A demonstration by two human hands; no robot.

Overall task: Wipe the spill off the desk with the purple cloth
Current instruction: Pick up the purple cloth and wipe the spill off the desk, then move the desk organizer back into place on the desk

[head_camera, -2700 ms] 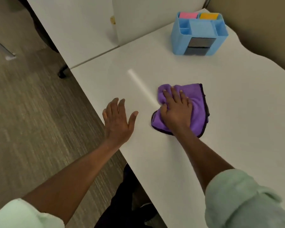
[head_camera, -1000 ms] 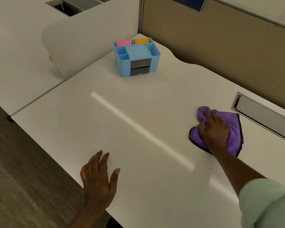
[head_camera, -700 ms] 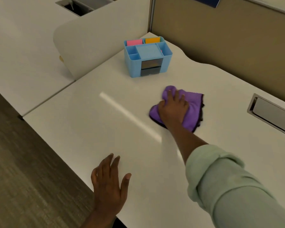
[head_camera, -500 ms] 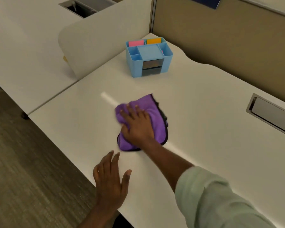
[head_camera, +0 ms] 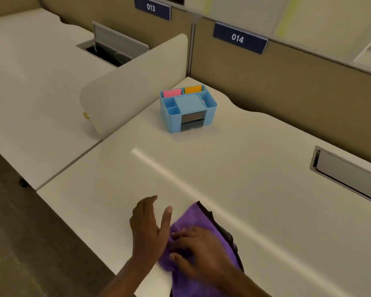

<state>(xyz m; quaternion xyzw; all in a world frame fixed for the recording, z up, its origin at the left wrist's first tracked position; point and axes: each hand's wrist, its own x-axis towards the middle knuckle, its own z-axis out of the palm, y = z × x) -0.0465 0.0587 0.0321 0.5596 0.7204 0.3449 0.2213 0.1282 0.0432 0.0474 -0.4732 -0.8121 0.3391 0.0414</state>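
The purple cloth (head_camera: 204, 224) lies bunched near the front edge of the white desk (head_camera: 234, 168). My right hand (head_camera: 199, 251) presses down on it, fingers curled into the fabric. Just left of the cloth, my left hand (head_camera: 148, 224) lies flat on the desk with fingers spread, its thumb close to the cloth's edge. I cannot make out any spill on the desk; only a bright streak of reflected light crosses the surface.
A blue desk organiser (head_camera: 187, 109) with pink and orange notes stands at the back. A white divider panel (head_camera: 133, 86) separates the neighbouring desk. A cable tray lid (head_camera: 347, 176) sits at the right. Beige partition walls with number plates rise behind.
My right hand has dragged the cloth from the middle of the desk back toward the front edge, beside my left hand. The camera has tilted up.
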